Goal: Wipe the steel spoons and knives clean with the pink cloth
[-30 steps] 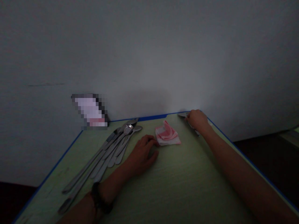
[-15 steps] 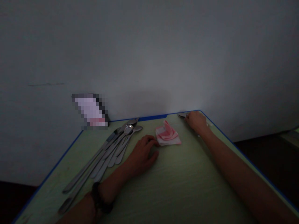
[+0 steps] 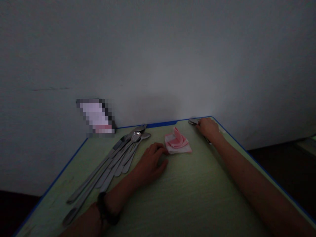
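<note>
Near the far right corner, my right hand [image 3: 208, 127] is closed over a metal spoon [image 3: 193, 121]. The bowl points left beyond my fingers, and a bit of handle shows below the hand; the middle is covered. My left hand [image 3: 152, 161] lies on the table with loosely bent fingers, holding nothing. Its fingertips are at the left edge of a folded pink-and-white cloth [image 3: 177, 144]. To the left of that hand, several spoons and other long metal cutlery pieces [image 3: 123, 149] lie in a fanned pile, handles toward me.
The pale green table [image 3: 187, 191] has a blue edge and stands against a grey wall [image 3: 158, 59]. A blurred-out, screen-like object [image 3: 95, 115] leans at the far left corner. Something small and white [image 3: 222, 130] lies right of my right hand.
Little differs. My right hand and the spoon have shifted very slightly, and more of the handle shows beneath the hand. My left hand and the cloth have stayed put.
</note>
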Tool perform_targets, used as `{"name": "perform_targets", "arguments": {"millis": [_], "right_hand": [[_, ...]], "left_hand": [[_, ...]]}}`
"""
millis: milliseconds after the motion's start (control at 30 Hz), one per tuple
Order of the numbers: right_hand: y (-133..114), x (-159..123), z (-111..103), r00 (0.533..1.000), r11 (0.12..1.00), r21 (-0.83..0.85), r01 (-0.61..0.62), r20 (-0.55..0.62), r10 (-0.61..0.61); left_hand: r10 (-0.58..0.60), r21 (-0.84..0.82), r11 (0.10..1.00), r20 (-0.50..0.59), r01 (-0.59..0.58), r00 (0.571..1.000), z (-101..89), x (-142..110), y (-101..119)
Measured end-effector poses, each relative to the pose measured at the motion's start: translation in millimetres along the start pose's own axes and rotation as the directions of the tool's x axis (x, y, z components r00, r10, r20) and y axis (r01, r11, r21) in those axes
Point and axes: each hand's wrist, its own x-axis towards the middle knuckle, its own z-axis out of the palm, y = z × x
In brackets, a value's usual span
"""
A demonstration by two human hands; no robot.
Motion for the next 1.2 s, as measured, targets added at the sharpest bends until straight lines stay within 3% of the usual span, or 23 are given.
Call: {"name": "perform_targets", "arguments": {"millis": [467,1200], "right_hand": [[-0.6,-1.0,-6.8,0.997,1.000,-0.019,0.010,0.071,-0.008],[2.0,1.3,-3.8,0.999,1.000,-0.027,-0.015,0.034,0.016]], "left_hand": [[0.015,-0.008,1.000,-0.011,-0.015,1.000,-1.9,-0.1,1.2],[0.016,-0.003,1.000,-0.005,-0.016,1.000,-2.3,0.0,1.9]]}}
